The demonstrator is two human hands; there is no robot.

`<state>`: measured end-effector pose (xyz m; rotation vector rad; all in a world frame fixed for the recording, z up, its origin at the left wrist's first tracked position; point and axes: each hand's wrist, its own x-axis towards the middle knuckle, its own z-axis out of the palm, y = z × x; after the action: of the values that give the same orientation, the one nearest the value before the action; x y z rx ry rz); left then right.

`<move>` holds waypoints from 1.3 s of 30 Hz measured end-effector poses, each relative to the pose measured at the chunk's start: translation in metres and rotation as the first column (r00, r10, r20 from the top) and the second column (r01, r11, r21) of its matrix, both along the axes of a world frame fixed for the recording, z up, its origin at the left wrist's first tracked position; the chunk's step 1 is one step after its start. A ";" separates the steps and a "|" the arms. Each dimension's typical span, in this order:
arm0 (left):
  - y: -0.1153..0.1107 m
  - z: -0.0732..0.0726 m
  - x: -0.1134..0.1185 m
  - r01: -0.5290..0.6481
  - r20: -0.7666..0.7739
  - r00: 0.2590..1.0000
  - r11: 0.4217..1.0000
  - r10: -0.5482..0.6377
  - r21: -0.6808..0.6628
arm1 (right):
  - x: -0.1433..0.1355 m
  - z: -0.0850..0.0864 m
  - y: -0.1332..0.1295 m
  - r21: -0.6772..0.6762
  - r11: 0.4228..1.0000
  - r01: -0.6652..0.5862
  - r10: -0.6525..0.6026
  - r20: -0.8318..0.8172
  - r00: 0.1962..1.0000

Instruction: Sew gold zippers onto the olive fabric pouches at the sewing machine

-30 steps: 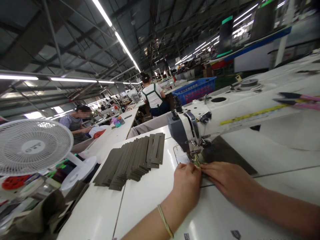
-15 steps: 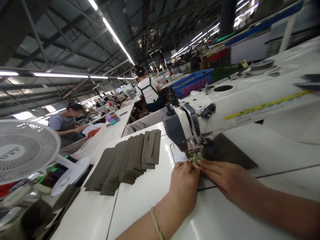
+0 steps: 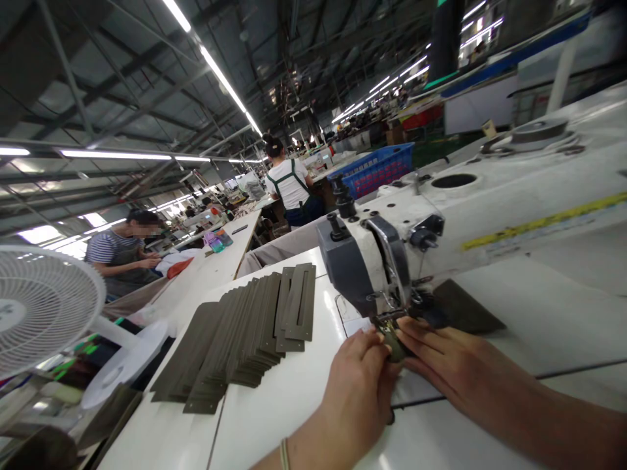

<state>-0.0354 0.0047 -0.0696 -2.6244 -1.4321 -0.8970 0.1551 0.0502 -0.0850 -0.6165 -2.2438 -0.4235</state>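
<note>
A sewing machine (image 3: pixel 365 261) stands before me with its presser foot and needle area low over the white table. Just in front of the foot, a small olive fabric piece (image 3: pixel 396 346) shows between my hands. My left hand (image 3: pixel 360 382) is curled closed on its left side, and a small dark end pokes out below the fingers. From the right, my right hand (image 3: pixel 453 359) grips the same piece, fingers together close to the foot. Behind the right fingers a dark olive panel (image 3: pixel 465 307) lies flat beneath the machine arm. Most of the held piece is hidden by my fingers.
Left of the machine, a fanned stack of olive slotted panels (image 3: pixel 245 329) lies on the white tabletop (image 3: pixel 267 424). A white fan (image 3: pixel 46 310) stands at far left. Two people work beyond, near a blue crate (image 3: pixel 379 170). Yellow measuring tape (image 3: pixel 543 222) runs along the machine arm.
The view has shifted slightly, so the machine sits lower and further right. My hands have parted a little, and more of the olive piece shows between them.
</note>
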 end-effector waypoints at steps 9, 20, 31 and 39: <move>0.006 0.003 0.000 0.029 -0.204 0.979 0.999 -0.020 0.042 | 0.010 -0.017 0.008 -0.037 0.998 -0.054 0.056 0.049 0.997; 0.018 0.007 -0.001 0.045 -0.226 0.974 0.998 -0.035 0.042 | 0.001 0.009 0.012 -0.059 0.997 -0.044 0.043 -0.009 0.999; 0.021 0.008 -0.002 0.036 -0.247 0.969 0.998 -0.025 0.043 | 0.000 0.012 0.014 -0.042 0.998 -0.053 0.052 -0.008 0.999; 0.023 0.001 -0.003 0.028 -0.209 0.978 0.996 -0.010 0.084 | -0.003 0.012 0.015 0.002 1.000 -0.019 0.019 0.001 1.000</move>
<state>-0.0385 0.0273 -0.0681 -2.5822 -1.2898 -0.6463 0.1521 0.0657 -0.0731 -0.5932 -2.2487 -0.4161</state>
